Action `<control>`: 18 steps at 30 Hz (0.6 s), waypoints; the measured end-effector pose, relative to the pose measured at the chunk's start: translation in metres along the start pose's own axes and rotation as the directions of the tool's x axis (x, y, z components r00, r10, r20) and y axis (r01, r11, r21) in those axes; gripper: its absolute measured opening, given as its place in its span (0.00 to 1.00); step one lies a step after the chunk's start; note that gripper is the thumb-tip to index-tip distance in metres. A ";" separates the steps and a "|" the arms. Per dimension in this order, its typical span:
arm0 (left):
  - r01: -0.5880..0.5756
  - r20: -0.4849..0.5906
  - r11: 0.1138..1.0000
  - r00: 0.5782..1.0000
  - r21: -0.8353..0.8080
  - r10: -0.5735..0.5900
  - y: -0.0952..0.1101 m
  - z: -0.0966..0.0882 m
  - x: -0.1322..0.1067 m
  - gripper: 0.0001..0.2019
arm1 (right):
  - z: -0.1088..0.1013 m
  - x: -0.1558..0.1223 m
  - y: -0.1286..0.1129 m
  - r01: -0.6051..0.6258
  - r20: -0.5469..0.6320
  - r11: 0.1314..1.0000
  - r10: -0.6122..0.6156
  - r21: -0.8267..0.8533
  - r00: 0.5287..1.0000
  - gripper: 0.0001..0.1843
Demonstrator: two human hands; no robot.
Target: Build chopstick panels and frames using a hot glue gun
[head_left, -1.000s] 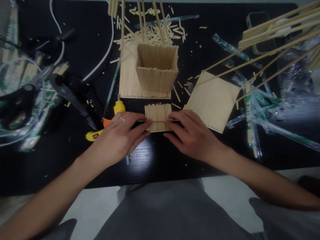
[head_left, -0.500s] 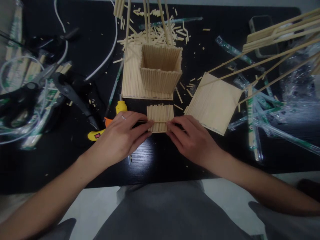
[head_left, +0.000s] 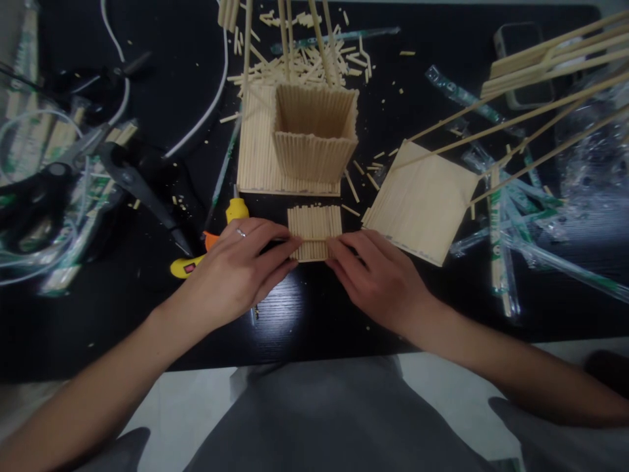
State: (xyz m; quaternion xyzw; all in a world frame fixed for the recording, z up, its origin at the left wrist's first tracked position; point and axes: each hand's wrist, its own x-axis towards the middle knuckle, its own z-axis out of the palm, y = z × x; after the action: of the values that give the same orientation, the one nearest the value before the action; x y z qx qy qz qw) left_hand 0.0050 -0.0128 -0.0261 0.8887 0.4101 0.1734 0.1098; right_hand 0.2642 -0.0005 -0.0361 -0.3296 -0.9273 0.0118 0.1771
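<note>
A small panel of wooden sticks (head_left: 314, 221) lies flat on the dark table, with a single thin stick (head_left: 314, 240) running crosswise over it. My left hand (head_left: 240, 269) is closed at the panel's left side, its fingertips pinching that crosswise stick's end. At the right side my right hand (head_left: 378, 275) pinches the other end, fingers pressed down on the panel. Behind them stands an open square box of sticks (head_left: 317, 157) on a larger stick panel (head_left: 256, 144). A yellow glue gun (head_left: 237, 210) lies partly hidden behind my left hand.
To the right lies a square stick board (head_left: 427, 196) with long sticks rising from it. Cut stick pieces (head_left: 314, 65) are heaped at the back. Scissors (head_left: 59, 170), pliers (head_left: 142, 190) and a white cable (head_left: 201, 118) lie left. Plastic wrappers (head_left: 531, 203) and a phone (head_left: 523, 59) are right.
Both hands keep their places on the small panel and the crosswise stick. Only the camera view has shifted very slightly.
</note>
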 end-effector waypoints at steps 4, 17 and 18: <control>-0.010 -0.007 1.000 1.000 0.011 0.010 -0.001 0.000 0.000 0.15 | 0.001 -0.002 -0.004 0.011 0.009 0.998 -0.011 -0.066 1.000 0.19; 0.127 -0.125 0.992 0.984 -0.013 -0.128 -0.008 -0.037 -0.007 0.18 | -0.002 0.000 -0.007 0.007 0.045 0.994 -0.002 -0.109 0.999 0.20; 0.209 -0.135 0.978 0.969 -0.002 -0.207 -0.011 -0.044 -0.011 0.15 | -0.001 0.000 -0.007 0.009 0.045 0.994 -0.004 -0.109 0.999 0.20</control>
State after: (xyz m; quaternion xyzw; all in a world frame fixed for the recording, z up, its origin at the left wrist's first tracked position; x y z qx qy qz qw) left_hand -0.0265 -0.0123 0.0079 0.8277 0.5085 0.2180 0.0939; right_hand 0.2605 -0.0061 -0.0339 -0.3356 -0.9313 -0.0321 0.1380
